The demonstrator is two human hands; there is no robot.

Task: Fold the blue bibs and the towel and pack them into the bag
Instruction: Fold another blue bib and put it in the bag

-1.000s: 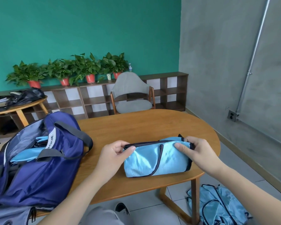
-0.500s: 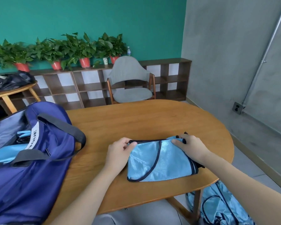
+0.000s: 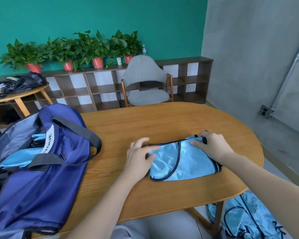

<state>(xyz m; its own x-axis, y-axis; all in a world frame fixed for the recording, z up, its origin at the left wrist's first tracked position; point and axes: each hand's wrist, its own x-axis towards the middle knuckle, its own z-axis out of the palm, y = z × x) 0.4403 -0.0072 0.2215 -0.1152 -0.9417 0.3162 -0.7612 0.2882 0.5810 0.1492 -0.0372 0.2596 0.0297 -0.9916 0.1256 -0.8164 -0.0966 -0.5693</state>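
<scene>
Now my left hand lies spread flat on the folded bib on the counter; right hand pinches its top-right corner, w/ bag open at left.

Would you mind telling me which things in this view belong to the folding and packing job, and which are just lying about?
Part of the job:
folded bib on the table, under both hands
left hand, right hand
navy bag, open, blue bibs inside
bib pile on the floor

Just lying about:
grey chair
potted plants
black bag on the side table
</scene>
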